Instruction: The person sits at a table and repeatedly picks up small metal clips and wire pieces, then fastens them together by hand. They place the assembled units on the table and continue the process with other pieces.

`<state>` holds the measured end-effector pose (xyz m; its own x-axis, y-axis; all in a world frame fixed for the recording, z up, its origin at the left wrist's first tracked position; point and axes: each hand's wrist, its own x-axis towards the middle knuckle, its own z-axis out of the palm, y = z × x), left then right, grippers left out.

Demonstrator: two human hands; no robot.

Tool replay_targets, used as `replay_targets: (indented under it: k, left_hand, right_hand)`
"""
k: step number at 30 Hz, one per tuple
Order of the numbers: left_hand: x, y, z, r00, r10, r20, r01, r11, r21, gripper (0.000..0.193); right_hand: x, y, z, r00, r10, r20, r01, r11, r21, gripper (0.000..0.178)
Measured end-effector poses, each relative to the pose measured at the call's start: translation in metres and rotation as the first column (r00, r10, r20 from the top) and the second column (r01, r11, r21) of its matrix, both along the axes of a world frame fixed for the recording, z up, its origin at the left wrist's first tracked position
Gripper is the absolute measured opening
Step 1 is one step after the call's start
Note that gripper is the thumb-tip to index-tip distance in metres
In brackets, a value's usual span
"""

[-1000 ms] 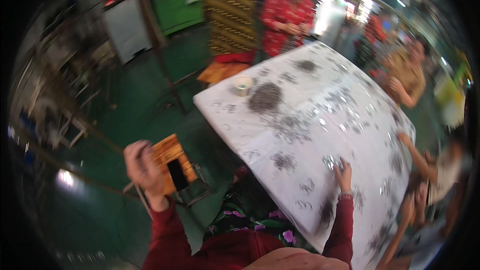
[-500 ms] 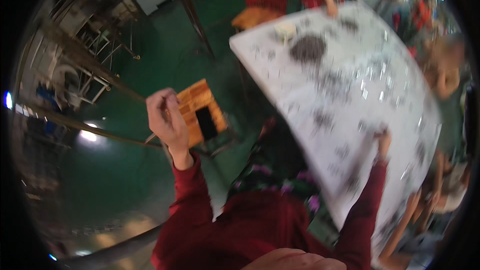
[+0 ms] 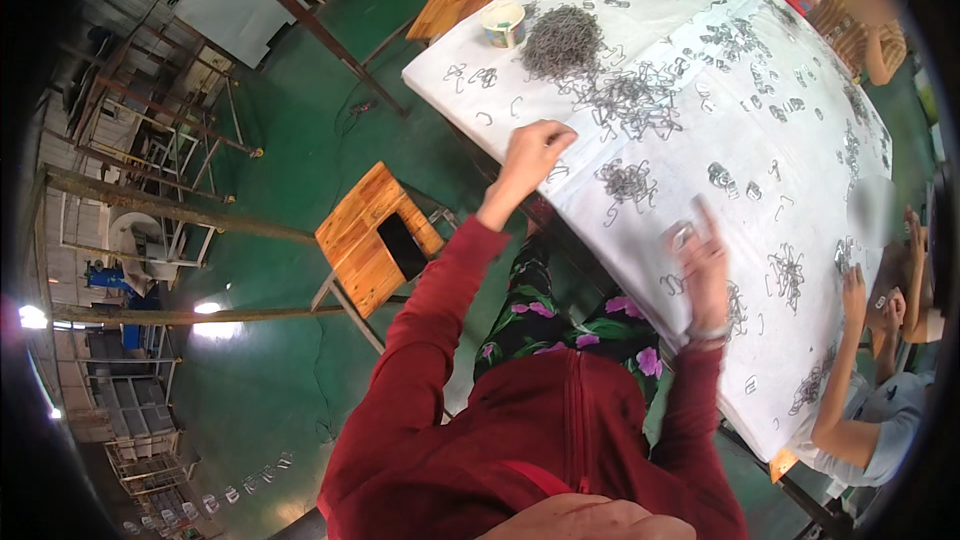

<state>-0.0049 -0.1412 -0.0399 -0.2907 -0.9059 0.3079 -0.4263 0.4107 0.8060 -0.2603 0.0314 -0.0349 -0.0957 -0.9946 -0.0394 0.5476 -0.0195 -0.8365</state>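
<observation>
My left hand [image 3: 535, 158] is over the near-left edge of the white-covered table [image 3: 600, 225], its fingers curled and pinched together. Whatever they may hold is hidden. To its right lies a small pile of bent wire pieces [image 3: 627, 182]. My right hand [image 3: 703, 265] hovers above the tabletop, slightly blurred, with the fingers apart and one stretched forward. A small shiny metal piece [image 3: 683, 237] shows by its thumb; I cannot tell whether they touch. Beyond it are some metal clips [image 3: 722, 178]. Farther back sit loose wire hooks [image 3: 640, 105] and a dense dark heap of hooks [image 3: 562, 41].
A white tub [image 3: 503, 25] stands at the table's far left. On my left is a wooden stool [image 3: 355, 240] with a black phone [image 3: 402, 245] on it. Co-workers' arms [image 3: 845, 360] reach in at the right edge. Metal frames [image 3: 190, 130] stand on the green floor.
My left hand has swung right, from above the stool to the table edge. My right hand has drawn back toward me, and its fingers have spread. The whole view has shifted.
</observation>
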Motion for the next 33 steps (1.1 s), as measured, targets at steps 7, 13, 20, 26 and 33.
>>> replay_targets:
  k: [7, 13, 20, 26, 33]
  left_hand:
    - [-0.098, -0.051, -0.065, 0.795, 0.173, 0.581, -0.054, 0.975, -0.217, 0.018]
    - [-0.099, -0.053, -0.062, 0.747, 0.119, 0.654, 0.085, 0.959, -0.272, 0.013]
    - [-0.077, -0.067, -0.044, 0.740, -0.023, 0.672, 0.066, 0.997, -0.039, 0.016]
    - [-0.040, -0.073, -0.041, 0.740, 0.063, 0.670, 0.047, 0.988, -0.144, 0.017]
    - [-0.041, -0.015, -0.006, 0.995, -0.039, 0.089, 0.026, 0.988, 0.151, 0.013]
  right_hand:
    - [0.066, 0.041, -0.023, 0.907, 0.020, 0.420, -0.151, 0.948, 0.282, 0.039]
    - [0.015, 0.014, 0.009, 0.985, -0.087, 0.148, 0.071, 0.991, 0.110, 0.045]
    - [0.005, 0.010, 0.018, 0.985, -0.170, 0.009, 0.170, 0.985, 0.009, 0.017]
    - [0.019, 0.021, 0.036, 0.985, -0.160, 0.063, 0.151, 0.979, 0.135, 0.039]
    - [0.020, 0.024, 0.032, 0.996, -0.053, -0.076, 0.065, 0.986, 0.156, 0.043]
